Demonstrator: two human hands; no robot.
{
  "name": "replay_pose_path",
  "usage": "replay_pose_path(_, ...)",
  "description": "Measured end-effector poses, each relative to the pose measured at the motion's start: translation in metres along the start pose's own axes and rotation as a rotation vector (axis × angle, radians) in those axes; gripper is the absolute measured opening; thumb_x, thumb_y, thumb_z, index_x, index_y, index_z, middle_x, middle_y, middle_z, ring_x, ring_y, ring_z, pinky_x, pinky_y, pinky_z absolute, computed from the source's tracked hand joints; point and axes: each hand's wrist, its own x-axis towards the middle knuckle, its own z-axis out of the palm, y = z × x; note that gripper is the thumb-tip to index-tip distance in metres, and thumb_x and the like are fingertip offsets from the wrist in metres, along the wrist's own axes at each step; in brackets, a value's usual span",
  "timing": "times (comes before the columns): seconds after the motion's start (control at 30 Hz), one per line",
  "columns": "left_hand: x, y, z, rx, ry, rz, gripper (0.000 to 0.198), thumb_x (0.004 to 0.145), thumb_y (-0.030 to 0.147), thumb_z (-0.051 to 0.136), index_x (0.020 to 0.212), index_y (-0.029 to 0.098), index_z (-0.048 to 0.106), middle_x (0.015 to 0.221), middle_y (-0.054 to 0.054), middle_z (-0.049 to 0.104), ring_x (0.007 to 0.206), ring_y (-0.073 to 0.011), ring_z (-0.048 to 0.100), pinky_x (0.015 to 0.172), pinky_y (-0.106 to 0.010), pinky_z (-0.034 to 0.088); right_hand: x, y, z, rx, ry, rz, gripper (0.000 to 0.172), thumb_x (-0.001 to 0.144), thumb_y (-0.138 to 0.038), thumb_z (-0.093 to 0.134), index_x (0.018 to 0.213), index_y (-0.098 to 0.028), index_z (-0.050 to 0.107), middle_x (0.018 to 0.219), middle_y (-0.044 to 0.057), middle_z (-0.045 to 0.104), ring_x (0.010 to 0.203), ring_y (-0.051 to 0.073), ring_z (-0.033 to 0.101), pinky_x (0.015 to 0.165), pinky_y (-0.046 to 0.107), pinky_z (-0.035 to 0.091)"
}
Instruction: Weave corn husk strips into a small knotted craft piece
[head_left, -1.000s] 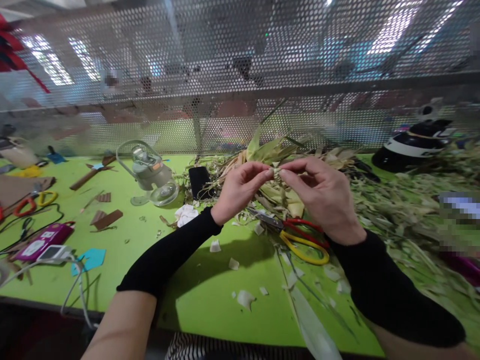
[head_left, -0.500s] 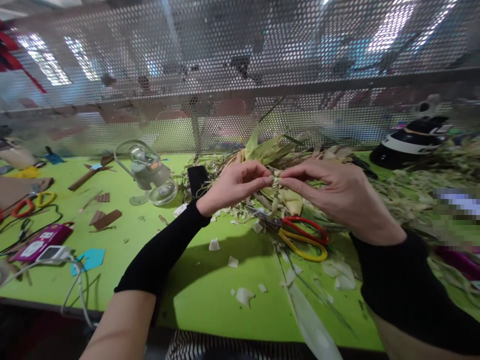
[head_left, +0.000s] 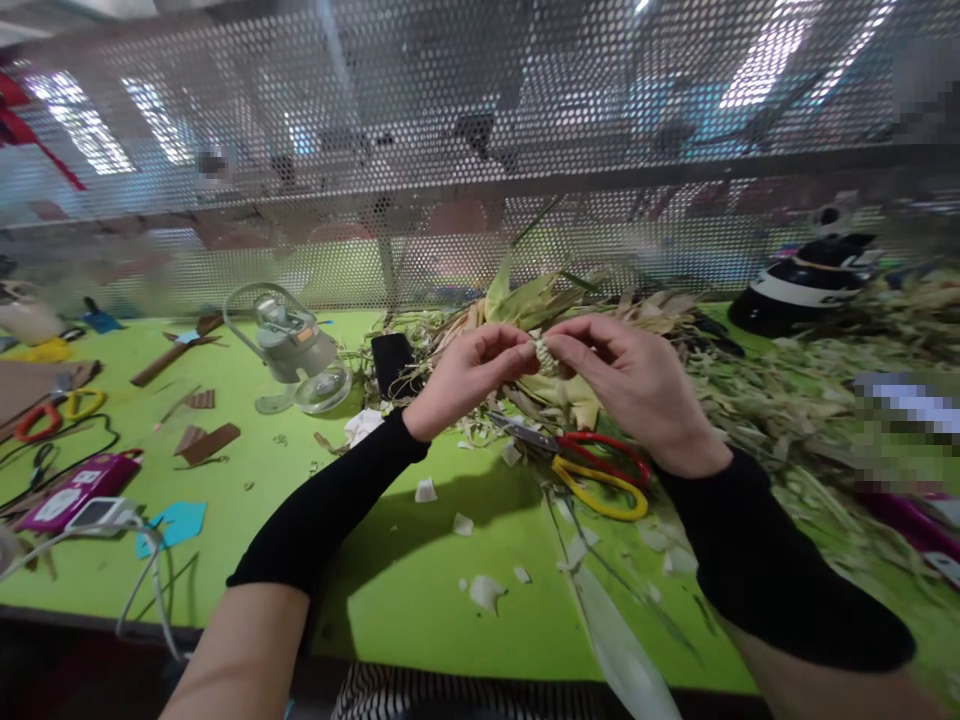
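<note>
A small braided piece of pale corn husk (head_left: pixel 546 356) is held up between my two hands over the table. My left hand (head_left: pixel 480 368) pinches its left side between thumb and fingertips. From the right, my right hand (head_left: pixel 634 380) grips it the same way, fingers curled; the fingertips partly hide the braid. Below and slightly right lie scissors (head_left: pixel 600 490) with red and yellow handles, their blades pointing left. Behind my hands is a heap of dry and green husks (head_left: pixel 536 297). A long pale husk strip (head_left: pixel 622 640) reaches the table's front edge.
Left of my hands stand a clear lidded jug (head_left: pixel 289 345) and a black phone (head_left: pixel 391 365). A purple box (head_left: pixel 79 490), a white cable and other scissors (head_left: pixel 60 412) lie far left. A black-and-white object (head_left: pixel 802 285) stands back right. A perforated metal screen (head_left: pixel 450 150) rises behind.
My right hand has shifted left and turned, bringing its fingertips closer to my left hand around the braid. The view has moved slightly; the table items stay put.
</note>
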Motion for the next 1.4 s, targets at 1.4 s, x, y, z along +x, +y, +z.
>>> replay_pose_path(1.4, 0.037, -0.031, -0.061, -0.213, 0.545, -0.125, 0.005, 0.087, 0.014, 0.069, 0.088, 0.015, 0.073, 0.077, 0.003, 0.067, 0.064, -0.0033, 0.051, 0.057, -0.015, 0.032, -0.023, 0.085, 0.107, -0.109, -0.176, 0.104, 0.024, 0.090, -0.040, 0.054, 0.088, -0.021, 0.069, 0.089, 0.010, 0.073, 0.080, 0.025, 0.065, 0.078, 0.040, 0.053)
